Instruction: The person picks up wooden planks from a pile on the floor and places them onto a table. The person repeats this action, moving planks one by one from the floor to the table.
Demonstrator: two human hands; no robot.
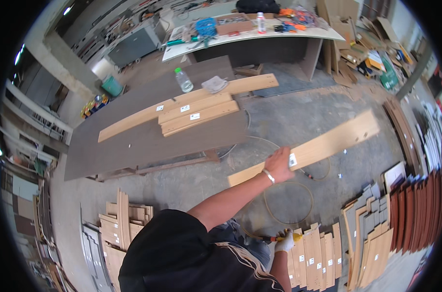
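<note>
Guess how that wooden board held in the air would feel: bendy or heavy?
The wooden board seems stiff: it looks straight with both ends unsupported. It's probably fairly light, since the left grip alone holds it. Its longer side might dip if held loosely.

Decent light, glare from strip lights [19, 54] upper L; my wooden plank [328, 142] blurry at R end; edges bent, rim blk.

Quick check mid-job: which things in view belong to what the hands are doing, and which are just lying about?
In hand or likely involved:
board, held by the left hand
yellow tool, in the gloved right hand
similar boards on the dark table

Probably just lying about:
green-capped bottle
cloth
blue basket
</note>
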